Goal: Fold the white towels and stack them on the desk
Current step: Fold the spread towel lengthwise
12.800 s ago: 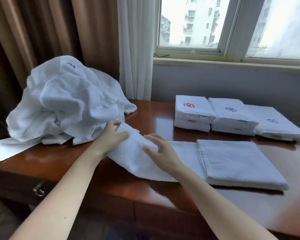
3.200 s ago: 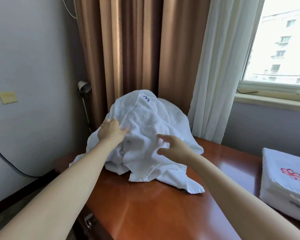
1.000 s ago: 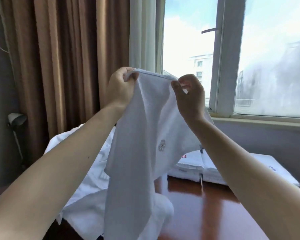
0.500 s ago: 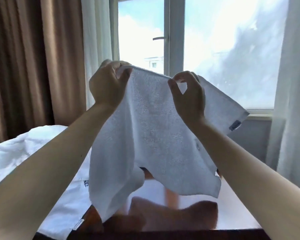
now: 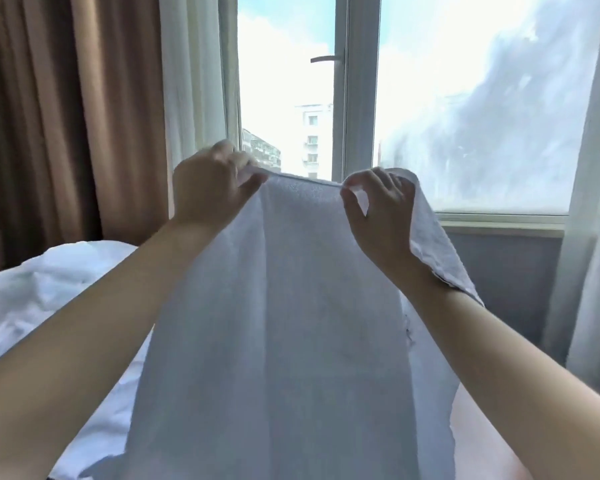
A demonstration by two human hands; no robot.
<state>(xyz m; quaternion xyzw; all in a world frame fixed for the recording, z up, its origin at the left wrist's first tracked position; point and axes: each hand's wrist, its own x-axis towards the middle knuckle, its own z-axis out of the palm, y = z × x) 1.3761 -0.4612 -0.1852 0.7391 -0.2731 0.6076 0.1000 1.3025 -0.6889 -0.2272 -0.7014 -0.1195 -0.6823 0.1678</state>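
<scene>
Both hands, left hand (image 5: 210, 188) and right hand (image 5: 378, 211), pinch one towel (image 5: 274, 323) up by its top edge, unfolded, with the pile (image 5: 32, 296) waiting, so plenty's left imo.

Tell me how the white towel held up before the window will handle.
Likely floppy: the towel hangs limp below the left hand and right hand. Probably light, since two pinches hold it. Its looped pile looks unlikely to slip.
</scene>
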